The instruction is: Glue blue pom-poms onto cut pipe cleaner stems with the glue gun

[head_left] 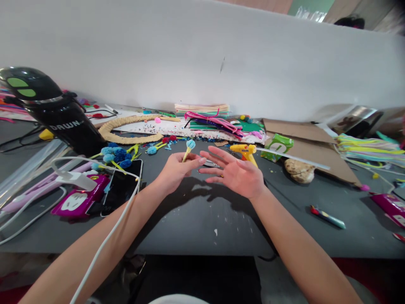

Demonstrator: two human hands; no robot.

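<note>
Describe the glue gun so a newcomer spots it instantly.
On the grey table, find the open right hand near the middle. The glue gun is just beyond it, left of the green packet. Unlike its neighbours, it is bright yellow, with a long pale stick running out to the right.

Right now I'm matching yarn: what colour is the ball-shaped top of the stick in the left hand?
Light blue, clearest in the head view.

"What's the left hand (pixel 175 171) pinching?"
"A pale-yellow stem with a round blue head (pixel 190 145)."
"And the right hand (pixel 238 174)?"
"Fingers spread, near a yellow plastic glue gun (pixel 247 153) at one o'clock."
</note>
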